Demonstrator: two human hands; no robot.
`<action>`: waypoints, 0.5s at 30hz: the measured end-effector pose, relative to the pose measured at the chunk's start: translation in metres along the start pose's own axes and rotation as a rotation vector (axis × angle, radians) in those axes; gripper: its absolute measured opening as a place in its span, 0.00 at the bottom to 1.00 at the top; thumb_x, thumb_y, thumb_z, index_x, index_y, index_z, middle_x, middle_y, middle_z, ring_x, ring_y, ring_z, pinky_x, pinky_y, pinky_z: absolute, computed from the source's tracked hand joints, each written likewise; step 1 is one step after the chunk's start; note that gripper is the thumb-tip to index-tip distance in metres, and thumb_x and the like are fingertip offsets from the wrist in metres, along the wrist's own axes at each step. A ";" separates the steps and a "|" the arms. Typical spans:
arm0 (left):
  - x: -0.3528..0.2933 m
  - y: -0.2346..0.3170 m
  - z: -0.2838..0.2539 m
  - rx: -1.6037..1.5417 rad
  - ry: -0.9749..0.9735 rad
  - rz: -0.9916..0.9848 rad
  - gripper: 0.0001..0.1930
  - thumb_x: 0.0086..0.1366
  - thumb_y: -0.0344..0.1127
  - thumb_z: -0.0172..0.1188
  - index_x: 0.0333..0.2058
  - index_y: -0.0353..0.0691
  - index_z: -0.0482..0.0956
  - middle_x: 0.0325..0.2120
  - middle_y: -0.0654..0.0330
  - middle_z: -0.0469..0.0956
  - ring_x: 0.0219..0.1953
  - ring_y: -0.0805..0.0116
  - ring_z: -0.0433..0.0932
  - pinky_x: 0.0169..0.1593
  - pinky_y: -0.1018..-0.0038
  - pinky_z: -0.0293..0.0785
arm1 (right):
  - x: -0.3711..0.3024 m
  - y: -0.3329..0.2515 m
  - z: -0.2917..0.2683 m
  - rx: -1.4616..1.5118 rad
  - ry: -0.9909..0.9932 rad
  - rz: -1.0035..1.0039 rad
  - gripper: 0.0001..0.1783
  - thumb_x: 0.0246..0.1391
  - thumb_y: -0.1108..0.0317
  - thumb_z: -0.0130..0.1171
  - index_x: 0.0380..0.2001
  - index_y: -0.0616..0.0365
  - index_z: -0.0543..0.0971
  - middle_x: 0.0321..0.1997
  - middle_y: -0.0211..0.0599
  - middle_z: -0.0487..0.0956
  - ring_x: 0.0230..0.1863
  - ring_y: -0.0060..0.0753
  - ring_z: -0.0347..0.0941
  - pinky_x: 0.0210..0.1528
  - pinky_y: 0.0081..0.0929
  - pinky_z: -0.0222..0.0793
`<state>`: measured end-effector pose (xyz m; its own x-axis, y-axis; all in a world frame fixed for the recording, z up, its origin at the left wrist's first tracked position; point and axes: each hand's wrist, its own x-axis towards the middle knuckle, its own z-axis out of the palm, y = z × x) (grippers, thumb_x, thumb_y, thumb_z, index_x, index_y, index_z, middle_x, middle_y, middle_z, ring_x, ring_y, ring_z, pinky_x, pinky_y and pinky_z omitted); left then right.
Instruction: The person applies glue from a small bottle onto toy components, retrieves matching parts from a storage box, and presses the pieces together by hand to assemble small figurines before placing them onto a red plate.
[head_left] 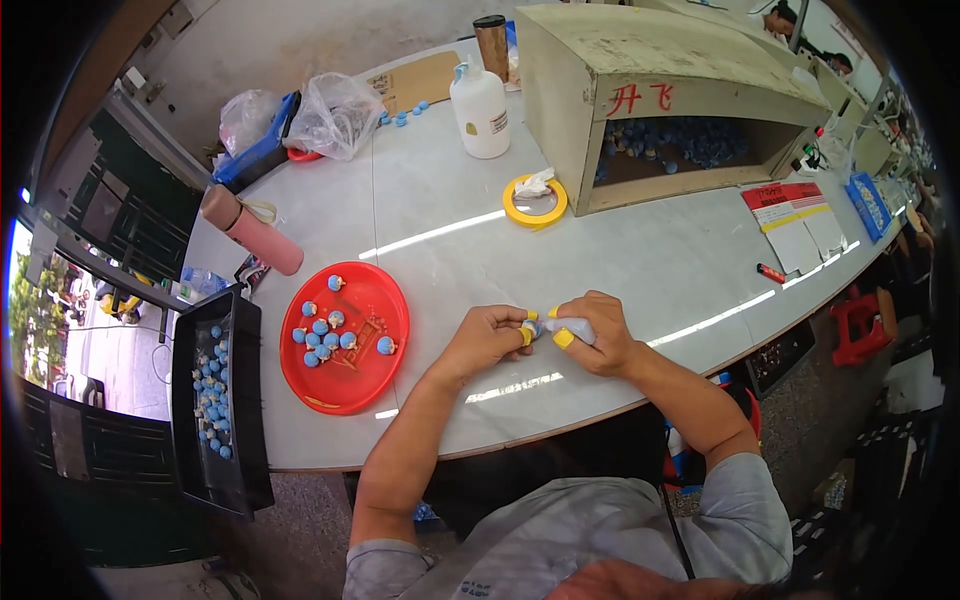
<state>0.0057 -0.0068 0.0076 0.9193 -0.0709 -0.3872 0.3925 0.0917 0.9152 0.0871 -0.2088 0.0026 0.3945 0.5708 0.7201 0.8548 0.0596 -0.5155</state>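
Observation:
Above the near part of the table, my left hand (485, 342) pinches a small blue ball piece (536, 327), partly hidden by the fingers. My right hand (604, 335) is closed around a small translucent squeeze bottle (574, 328), its narrow tip pointing at the blue piece. Yellow coverings wrap the thumb and fingertips of both hands. To the left of my left hand lies a round red plate (385, 290) with several blue balls (336, 319) on it, each with a small pale part.
A black bin (255, 470) with more blue balls stands at the left. Behind are a pink flask (262, 240), a white bottle (481, 115), a yellow tape roll (516, 212) and an open-fronted box (560, 120) holding blue pieces. A red marker (770, 273) lies at the right.

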 end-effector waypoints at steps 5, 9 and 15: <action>0.001 -0.002 0.000 0.002 -0.001 0.001 0.17 0.60 0.28 0.60 0.47 0.27 0.75 0.31 0.59 0.80 0.30 0.76 0.79 0.32 0.85 0.73 | -0.001 0.001 0.003 0.043 0.014 -0.015 0.11 0.42 0.72 0.63 0.32 0.62 0.77 0.28 0.39 0.78 0.19 0.38 0.69 0.25 0.31 0.62; -0.001 -0.003 0.000 -0.003 -0.007 0.008 0.16 0.61 0.28 0.59 0.47 0.27 0.75 0.32 0.58 0.80 0.31 0.76 0.79 0.32 0.85 0.73 | 0.000 -0.001 0.003 0.024 0.000 -0.045 0.11 0.42 0.72 0.63 0.32 0.62 0.76 0.28 0.39 0.78 0.19 0.38 0.69 0.24 0.31 0.62; 0.002 -0.004 0.000 -0.033 -0.007 0.029 0.15 0.62 0.30 0.59 0.46 0.28 0.76 0.35 0.57 0.80 0.33 0.75 0.80 0.33 0.83 0.73 | -0.001 -0.001 0.005 -0.078 0.034 -0.104 0.14 0.35 0.72 0.64 0.31 0.60 0.76 0.25 0.36 0.78 0.19 0.37 0.69 0.23 0.30 0.61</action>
<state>0.0057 -0.0073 0.0036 0.9301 -0.0746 -0.3597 0.3667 0.1266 0.9217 0.0842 -0.2056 -0.0002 0.3122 0.5367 0.7839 0.9149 0.0526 -0.4003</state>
